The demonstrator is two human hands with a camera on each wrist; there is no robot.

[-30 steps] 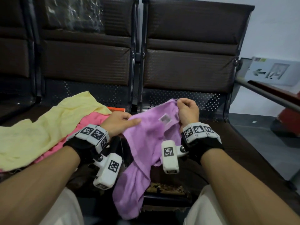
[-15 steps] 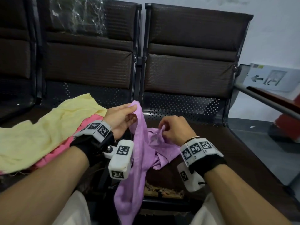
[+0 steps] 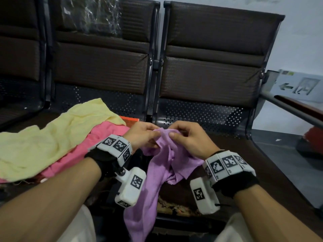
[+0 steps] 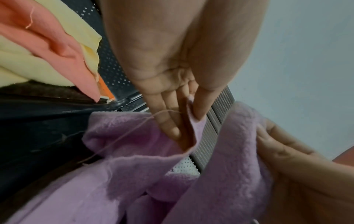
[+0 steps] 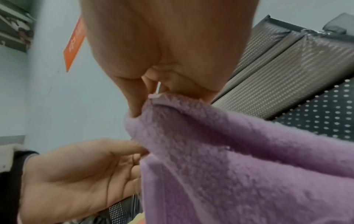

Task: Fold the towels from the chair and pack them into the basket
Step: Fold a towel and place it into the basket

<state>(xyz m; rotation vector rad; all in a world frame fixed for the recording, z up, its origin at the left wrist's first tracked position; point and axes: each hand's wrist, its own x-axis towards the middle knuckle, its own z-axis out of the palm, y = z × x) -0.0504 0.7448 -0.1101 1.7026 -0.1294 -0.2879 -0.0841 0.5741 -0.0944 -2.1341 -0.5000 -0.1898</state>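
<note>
A purple towel (image 3: pixel 155 173) hangs crumpled between my hands above the right seat, its lower end drooping past the seat's front edge. My left hand (image 3: pixel 142 135) pinches its upper edge between thumb and fingers, as the left wrist view shows (image 4: pixel 191 121). My right hand (image 3: pixel 185 138) pinches the same edge right beside it, thumb against fingers (image 5: pixel 141 106). A yellow towel (image 3: pixel 45 135) and a pink towel (image 3: pixel 90 147) lie spread on the left seat. No basket is in view.
Dark brown chairs (image 3: pixel 209 70) stand in a row with perforated metal backs. An orange item (image 3: pixel 130 118) peeks from under the towels. A metal armrest (image 3: pixel 293 110) runs along the right, with grey floor beyond it. Crinkled plastic (image 3: pixel 90 16) covers the left chair's backrest.
My right hand rose from the bunched cloth and came next to the left. Both hands now hold the purple towel's top edge close together.
</note>
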